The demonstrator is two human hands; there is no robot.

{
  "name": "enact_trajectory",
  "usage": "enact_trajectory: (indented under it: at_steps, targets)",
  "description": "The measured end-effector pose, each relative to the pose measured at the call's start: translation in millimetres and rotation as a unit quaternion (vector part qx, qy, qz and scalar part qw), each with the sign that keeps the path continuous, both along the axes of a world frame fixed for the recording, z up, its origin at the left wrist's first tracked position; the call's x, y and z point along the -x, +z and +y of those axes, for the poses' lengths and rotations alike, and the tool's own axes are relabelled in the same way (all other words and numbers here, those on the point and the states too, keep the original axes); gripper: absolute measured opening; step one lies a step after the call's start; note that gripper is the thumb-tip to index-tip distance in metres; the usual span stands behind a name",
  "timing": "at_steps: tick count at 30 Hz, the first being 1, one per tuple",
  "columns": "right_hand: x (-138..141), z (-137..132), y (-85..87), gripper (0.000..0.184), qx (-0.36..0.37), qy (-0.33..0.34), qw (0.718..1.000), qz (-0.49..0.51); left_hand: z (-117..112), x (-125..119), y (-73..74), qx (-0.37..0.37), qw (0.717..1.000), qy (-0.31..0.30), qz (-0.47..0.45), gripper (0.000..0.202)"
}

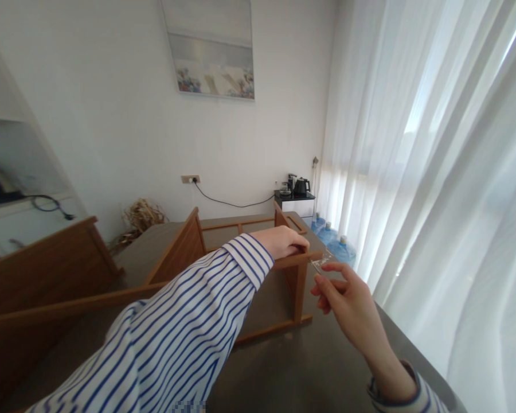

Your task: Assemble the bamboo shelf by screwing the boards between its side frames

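Observation:
A brown wooden shelf unit (pixel 298 289) lies on its side across the table. My left hand (pixel 284 242) reaches over its near rail, fingers curled round the wood close to the right end; the fingertips are partly hidden. Just right of that end, my right hand (pixel 341 287) pinches a thin metal rod (pixel 315 267), which looks like a hex key, between thumb and forefinger. The rod's tip meets the end of the rail. Small pale and metallic bits (pixel 325 257), perhaps screws, lie on the table beyond my right hand.
The grey-brown table (pixel 279 373) spreads under the unit, whose wooden panels (pixel 47 267) extend left. Blue water bottles (pixel 341 249) stand on the floor by the white curtain (pixel 413 172). A black kettle (pixel 301 186) sits on a small cabinet (pixel 298 205) at the back.

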State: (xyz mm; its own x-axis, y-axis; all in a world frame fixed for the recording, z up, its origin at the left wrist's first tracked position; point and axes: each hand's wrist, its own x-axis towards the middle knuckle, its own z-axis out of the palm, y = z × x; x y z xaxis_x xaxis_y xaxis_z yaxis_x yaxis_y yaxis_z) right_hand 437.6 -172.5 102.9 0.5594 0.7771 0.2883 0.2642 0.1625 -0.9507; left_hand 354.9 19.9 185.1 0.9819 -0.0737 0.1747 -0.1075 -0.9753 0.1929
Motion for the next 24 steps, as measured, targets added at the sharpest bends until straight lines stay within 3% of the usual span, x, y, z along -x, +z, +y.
enact_trajectory:
  at_steps: [6, 11, 14, 18, 24]
  targets:
    - [3, 1, -1.9, 0.035, -0.043, 0.063, 0.996, 0.051, 1, 0, -1.1, -0.001, 1.0, 0.003, -0.004, 0.019]
    - [-5, -4, -9.4, 0.034, -0.044, 0.117, 0.992, -0.015, 2, -1, -2.4, -0.004, 1.0, -0.003, -0.003, 0.019]
    - [-12, -6, -10.2, 0.029, -0.037, 0.08, 0.989, -0.119, 1, -1, -2.4, 0.003, 1.0, 0.007, 0.0, 0.019]
    - [-14, -6, -5.0, 0.02, -0.059, 0.007, 0.963, -0.263, 0, -1, -1.5, 0.006, 1.0, 0.012, 0.004, 0.019]
    - [-9, -2, -3.8, 0.017, -0.111, -0.023, 0.944, -0.31, 1, 0, -1.7, -0.002, 1.0, 0.007, 0.005, 0.02]
